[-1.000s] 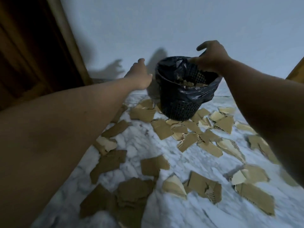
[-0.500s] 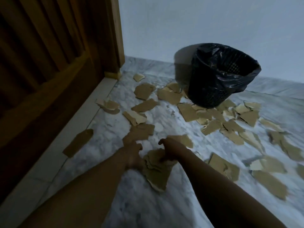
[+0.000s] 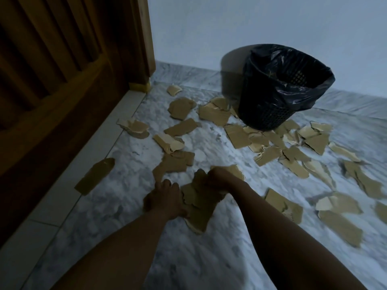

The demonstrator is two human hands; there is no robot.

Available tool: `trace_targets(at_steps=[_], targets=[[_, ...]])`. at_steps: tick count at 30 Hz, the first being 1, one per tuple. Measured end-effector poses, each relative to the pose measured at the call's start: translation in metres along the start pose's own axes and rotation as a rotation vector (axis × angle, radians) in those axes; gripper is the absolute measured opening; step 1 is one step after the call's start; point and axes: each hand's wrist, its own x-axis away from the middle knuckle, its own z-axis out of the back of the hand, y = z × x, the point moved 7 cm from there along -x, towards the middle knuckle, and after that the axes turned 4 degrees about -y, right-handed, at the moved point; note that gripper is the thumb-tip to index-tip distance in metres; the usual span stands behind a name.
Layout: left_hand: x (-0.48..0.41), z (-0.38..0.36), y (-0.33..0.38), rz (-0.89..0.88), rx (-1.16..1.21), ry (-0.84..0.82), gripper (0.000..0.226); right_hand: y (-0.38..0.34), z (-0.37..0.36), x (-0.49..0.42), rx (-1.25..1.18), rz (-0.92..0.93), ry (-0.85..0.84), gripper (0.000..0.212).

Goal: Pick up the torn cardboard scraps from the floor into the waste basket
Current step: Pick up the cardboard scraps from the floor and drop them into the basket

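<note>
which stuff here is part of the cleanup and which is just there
Part of the job:
- waste basket with black liner
- cardboard scraps on the floor
- bunch of scraps between left hand and right hand

Just there:
- wooden door
- wall

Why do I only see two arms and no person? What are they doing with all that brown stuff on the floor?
The camera sits on the person's head and looks down, so you see only their own two arms, just as they do. There is no machine here. The left hand and the right hand are both closed on a small pile of torn cardboard scraps on the marble floor. Many more scraps lie scattered around. Farther back, by the wall, stands a black waste basket lined with a black bag, where the scraps should go. A wooden door is on the left.
</note>
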Motion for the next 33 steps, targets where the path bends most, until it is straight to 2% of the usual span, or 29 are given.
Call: trace_targets(at_steps=[3,5,9,12,15,17,21,23,26,28,30,31,33], targets=[[-0.005,-0.003,0.003,0.02,0.0,-0.035,0.091,-0.013,-0.016,0.001,0.155,0.028,-0.118,0.047],[-0.01,-0.005,0.006,0.009,-0.012,-0.052,0.089,-0.02,-0.035,0.0,0.242,0.023,-0.147,0.046],[-0.013,-0.005,0.006,0.027,-0.007,-0.053,0.089,-0.034,-0.038,0.002,0.168,0.135,-0.001,0.028],[-0.012,-0.004,-0.001,0.035,0.048,0.029,0.094,-0.03,-0.03,0.002,-0.024,0.158,0.052,0.031],[-0.008,-0.002,-0.014,0.027,0.161,0.127,0.104,-0.007,-0.022,-0.002,-0.251,0.023,-0.075,0.045],[-0.007,0.002,-0.022,0.019,0.227,0.159,0.113,0.016,-0.01,-0.003,-0.326,-0.034,-0.078,0.038],[-0.008,0.007,-0.038,0.099,0.262,0.202,0.118,0.063,0.024,-0.002,-0.566,-0.154,0.113,0.043],[-0.013,-0.003,-0.046,0.121,0.216,0.101,0.107,0.074,0.033,-0.005,-0.651,-0.184,0.201,0.05],[-0.018,-0.012,-0.05,0.073,0.19,0.02,0.102,0.064,0.021,-0.011,-0.482,-0.235,0.15,0.068],[-0.022,-0.014,-0.053,0.069,0.298,-0.024,0.102,0.054,0.004,-0.011,-0.341,-0.286,0.117,0.063],[-0.026,-0.013,-0.05,0.017,0.257,-0.078,0.09,0.042,-0.008,-0.008,-0.168,-0.279,0.144,0.054],[-0.029,-0.011,-0.048,-0.024,0.255,-0.096,0.084,0.037,-0.013,-0.007,-0.139,-0.267,0.16,0.053],[-0.035,-0.009,-0.048,-0.033,0.271,-0.114,0.095,0.031,-0.018,-0.007,-0.2,-0.259,0.171,0.051]])
